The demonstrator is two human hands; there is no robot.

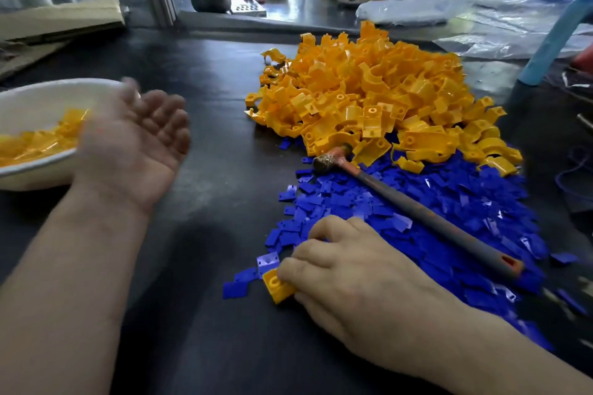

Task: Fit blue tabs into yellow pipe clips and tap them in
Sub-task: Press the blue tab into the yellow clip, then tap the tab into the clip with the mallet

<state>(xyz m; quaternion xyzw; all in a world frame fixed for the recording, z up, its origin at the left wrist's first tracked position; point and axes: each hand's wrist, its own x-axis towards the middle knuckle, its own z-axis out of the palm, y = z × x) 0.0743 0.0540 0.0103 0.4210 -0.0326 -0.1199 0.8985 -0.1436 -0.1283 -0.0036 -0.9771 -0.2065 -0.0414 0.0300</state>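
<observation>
A big heap of yellow pipe clips (369,96) lies on the dark table, with a spread of blue tabs (433,208) in front of it. A hammer (417,208) rests across the tabs, its head at the foot of the clip heap. My right hand (349,276) lies at the near edge of the tabs, fingers curled round one yellow clip (276,289) whose end sticks out to the left. My left hand (134,138), blurred, hovers palm up and empty beside a white bowl (29,99) that holds several yellow clips.
Flattened cardboard (61,22) lies at the far left. A metal bowl (210,0) and tools stand on the bench behind. Clear plastic sheeting (465,16) covers the far right. A blue post (558,35) slants at the right edge.
</observation>
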